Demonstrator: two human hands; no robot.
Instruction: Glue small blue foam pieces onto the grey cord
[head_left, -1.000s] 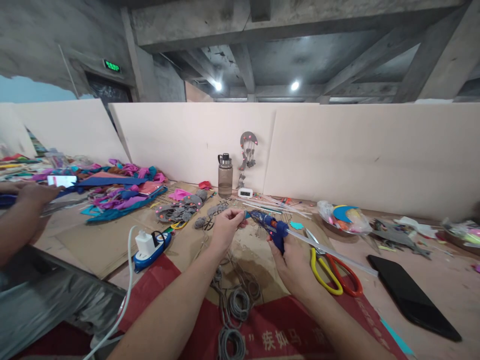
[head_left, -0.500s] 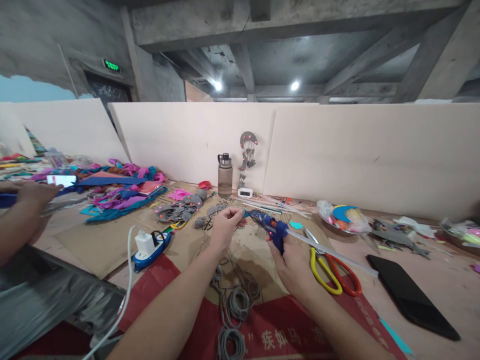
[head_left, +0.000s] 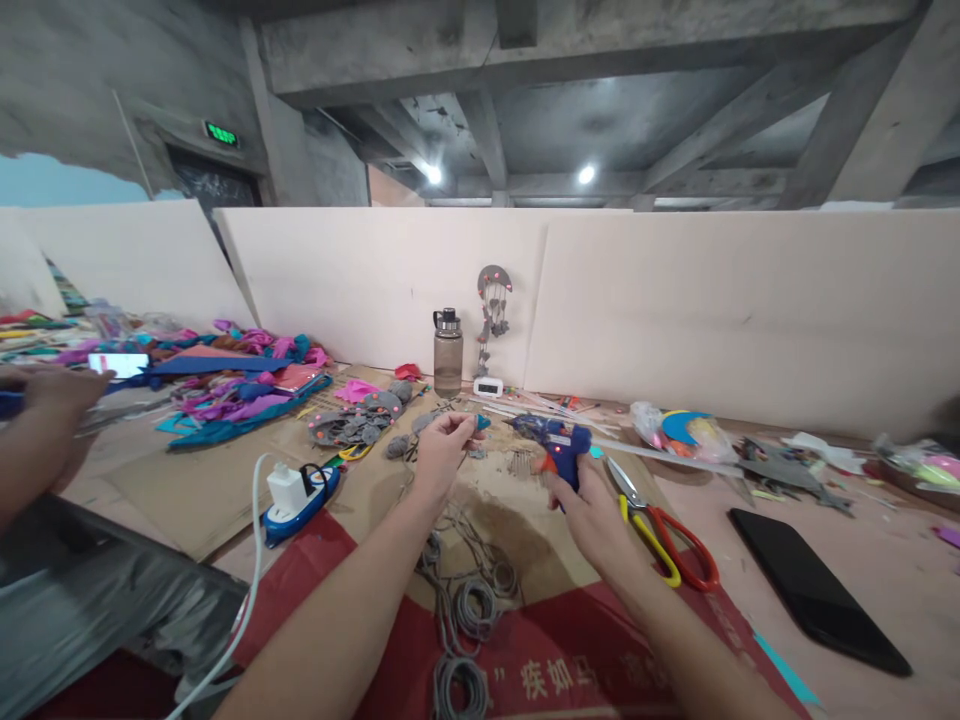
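Note:
Over the middle of the table, my left hand (head_left: 444, 452) pinches a small teal piece (head_left: 482, 423), whose exact shape I cannot make out. My right hand (head_left: 589, 505) is wrapped round the handle of a blue glue gun (head_left: 556, 445). The gun's nozzle points left toward the teal piece, with a gap between them. A long clear glue stick (head_left: 667, 455) sticks out of the gun's back. Below my hands lie coils of grey cord (head_left: 476, 608). Scissors (head_left: 660, 540) with one yellow and one red handle rest right of my right hand.
A black phone (head_left: 817, 590) lies at the right. A blue power strip (head_left: 302, 505) with a white plug sits at the left. Behind stand a bottle (head_left: 448, 355) and a grey hanging ornament (head_left: 495, 300). At far left another person's hand (head_left: 56, 395) holds a lit phone (head_left: 118, 366).
The glue gun has moved right, away from the teal piece, and now lies more level. More of the teal piece shows in my left hand, which has shifted slightly left.

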